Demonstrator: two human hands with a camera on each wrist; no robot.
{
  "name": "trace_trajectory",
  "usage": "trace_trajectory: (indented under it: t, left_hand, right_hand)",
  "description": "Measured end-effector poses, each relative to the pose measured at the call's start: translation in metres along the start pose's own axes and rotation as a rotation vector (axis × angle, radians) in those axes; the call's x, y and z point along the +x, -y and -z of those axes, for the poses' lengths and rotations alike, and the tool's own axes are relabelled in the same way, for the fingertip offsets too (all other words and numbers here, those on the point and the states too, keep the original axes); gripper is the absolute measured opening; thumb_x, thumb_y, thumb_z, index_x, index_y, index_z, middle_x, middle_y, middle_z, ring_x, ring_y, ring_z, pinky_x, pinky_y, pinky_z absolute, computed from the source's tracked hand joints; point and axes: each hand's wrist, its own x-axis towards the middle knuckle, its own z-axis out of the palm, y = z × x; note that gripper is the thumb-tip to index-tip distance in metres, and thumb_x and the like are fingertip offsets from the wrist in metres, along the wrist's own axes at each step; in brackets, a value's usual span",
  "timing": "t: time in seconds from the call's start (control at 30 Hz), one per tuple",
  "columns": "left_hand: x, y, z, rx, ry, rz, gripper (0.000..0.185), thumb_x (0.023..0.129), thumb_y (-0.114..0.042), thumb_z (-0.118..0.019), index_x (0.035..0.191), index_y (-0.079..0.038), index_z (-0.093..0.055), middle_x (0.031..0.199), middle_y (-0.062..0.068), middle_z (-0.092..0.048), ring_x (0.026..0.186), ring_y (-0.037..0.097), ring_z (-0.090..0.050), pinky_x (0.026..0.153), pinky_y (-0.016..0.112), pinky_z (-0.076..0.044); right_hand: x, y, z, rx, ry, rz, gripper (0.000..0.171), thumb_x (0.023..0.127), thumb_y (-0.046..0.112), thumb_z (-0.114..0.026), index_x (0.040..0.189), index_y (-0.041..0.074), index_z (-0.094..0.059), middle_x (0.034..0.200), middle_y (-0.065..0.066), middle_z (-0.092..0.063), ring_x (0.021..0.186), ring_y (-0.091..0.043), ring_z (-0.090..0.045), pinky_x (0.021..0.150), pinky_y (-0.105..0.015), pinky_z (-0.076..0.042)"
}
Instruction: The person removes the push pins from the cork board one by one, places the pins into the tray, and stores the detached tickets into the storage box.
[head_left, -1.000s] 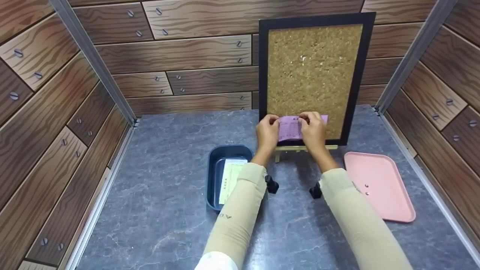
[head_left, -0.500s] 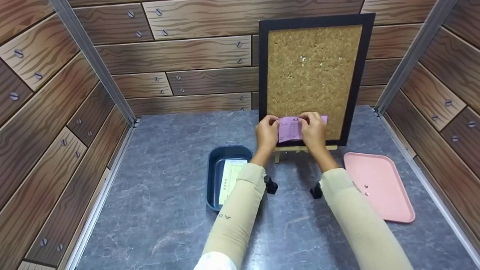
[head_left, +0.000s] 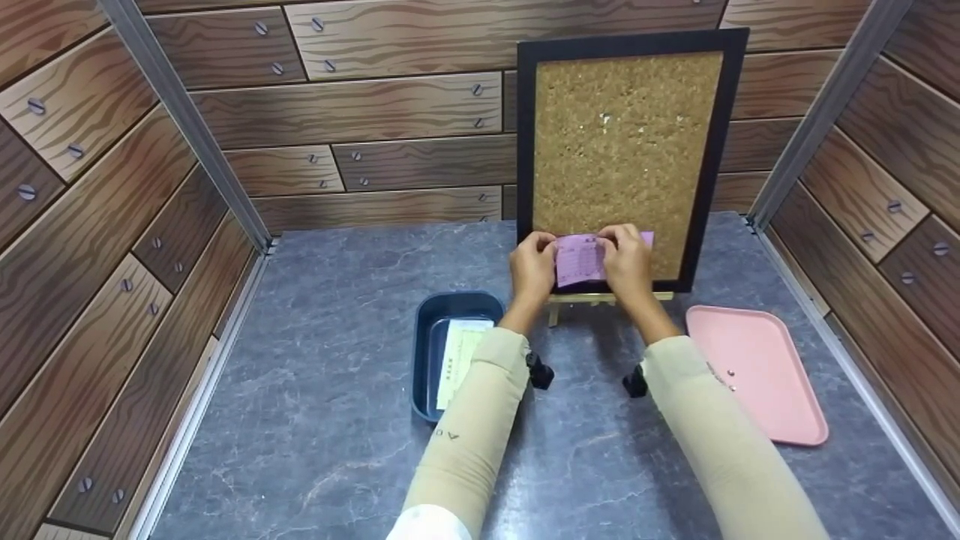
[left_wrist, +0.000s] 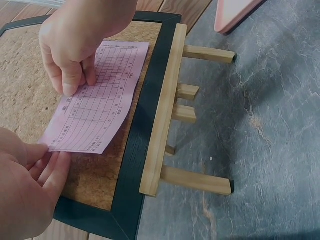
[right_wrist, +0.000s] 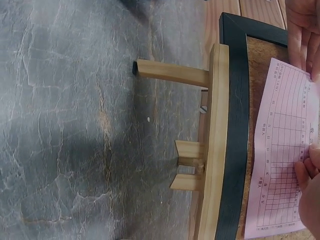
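Note:
A purple receipt slip (head_left: 577, 261) with a printed grid lies over the lower part of a black-framed cork board (head_left: 626, 150). My left hand (head_left: 533, 266) pinches its upper left corner between thumb and fingers, as the left wrist view shows. Farther along the slip's top edge, my right hand (head_left: 628, 259) has thumb and finger brought together on the paper (left_wrist: 107, 95). Whether a small pin sits between those right fingertips, I cannot tell. The slip's right end shows past the right hand, and its lower edge bows a little away from the cork.
The board leans on a wooden easel (left_wrist: 165, 110). Left of my left forearm stands a dark blue bin (head_left: 421, 360) holding light green paper slips (head_left: 461, 360). A pink tray (head_left: 772, 360) with small metallic pieces (head_left: 731, 373) lies at the right, partly behind my right sleeve.
Both hands stay at nearly the same places on the slip. Its lower left corner has shifted slightly down.

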Motion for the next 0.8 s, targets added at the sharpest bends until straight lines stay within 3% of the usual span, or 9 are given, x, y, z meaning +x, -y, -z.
trace_trajectory:
  t: [0.33, 0.47, 0.63, 0.8]
  left_hand:
    - [-0.002, 0.001, 0.002, 0.004, 0.009, -0.020, 0.006, 0.092, -0.007, -0.068, 0.094, -0.007, -0.074, 0.083, 0.004, -0.073, 0.074, 0.012, -0.061, 0.069, 0.024, -0.049]
    - [-0.003, 0.000, 0.005, -0.012, 0.020, -0.009, 0.006, 0.093, -0.007, -0.068, 0.095, -0.007, -0.074, 0.083, 0.004, -0.072, 0.071, 0.009, -0.059, 0.066, 0.021, -0.048]
    - [-0.007, -0.001, 0.011, -0.105, 0.033, 0.026, 0.006, 0.093, -0.005, -0.067, 0.095, -0.005, -0.074, 0.084, 0.004, -0.072, 0.068, 0.006, -0.058, 0.062, 0.021, -0.051]
    - [-0.013, 0.000, 0.020, -0.259, 0.067, 0.063, 0.007, 0.095, -0.005, -0.065, 0.097, -0.002, -0.072, 0.083, 0.006, -0.069, 0.067, 0.012, -0.064, 0.065, 0.037, -0.061]
  right_hand:
    - [-0.005, -0.002, 0.005, -0.007, 0.008, 0.037, 0.006, 0.088, -0.001, -0.071, 0.091, -0.004, -0.068, 0.092, -0.022, -0.066, 0.092, -0.038, -0.063, 0.084, -0.048, -0.048]
    - [-0.008, -0.001, 0.012, 0.030, 0.009, 0.044, 0.006, 0.089, -0.001, -0.071, 0.092, -0.005, -0.069, 0.092, -0.022, -0.068, 0.090, -0.034, -0.065, 0.082, -0.037, -0.049]
    - [-0.013, 0.002, 0.024, 0.089, -0.001, 0.029, 0.009, 0.090, 0.000, -0.071, 0.097, -0.006, -0.070, 0.095, -0.020, -0.071, 0.087, -0.024, -0.064, 0.078, -0.016, -0.044]
    - [-0.018, 0.005, 0.038, 0.127, -0.018, 0.034, 0.011, 0.091, -0.003, -0.069, 0.101, -0.006, -0.072, 0.095, -0.019, -0.071, 0.083, -0.010, -0.060, 0.075, -0.008, -0.044]
